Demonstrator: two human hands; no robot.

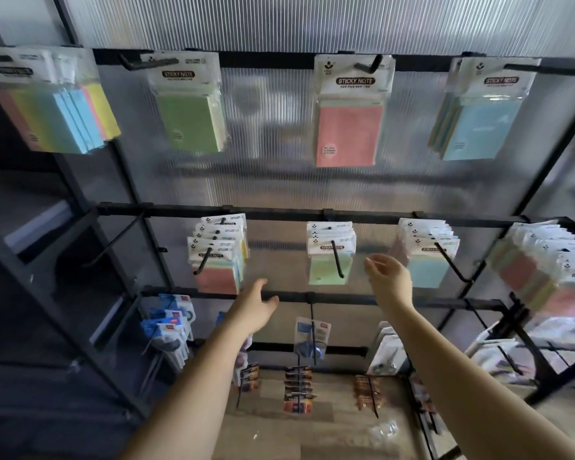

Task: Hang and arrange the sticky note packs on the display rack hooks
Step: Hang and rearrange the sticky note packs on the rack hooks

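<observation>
Sticky note packs hang on the black rack's hooks in two rows. The top row holds a mixed-colour bunch (57, 104), a green pack (190, 117), a pink pack (347, 127) and a blue pack (478, 124). The middle row holds a pink-fronted stack (218, 257), a green-fronted stack (329, 257), a blue-fronted stack (424, 257) and a large bunch (541, 270) at the right. My left hand (256, 307) is open below the pink-fronted stack, holding nothing. My right hand (389, 277) is open between the green and blue stacks, also empty.
Lower hooks carry other packaged goods: blue-and-white items (170, 330) at left, a single blister pack (312, 336) in the middle, small orange packs (297, 390) beneath. An empty hook (113, 240) juts out at middle left. A dark shelving frame (47, 293) stands left; wooden floor below.
</observation>
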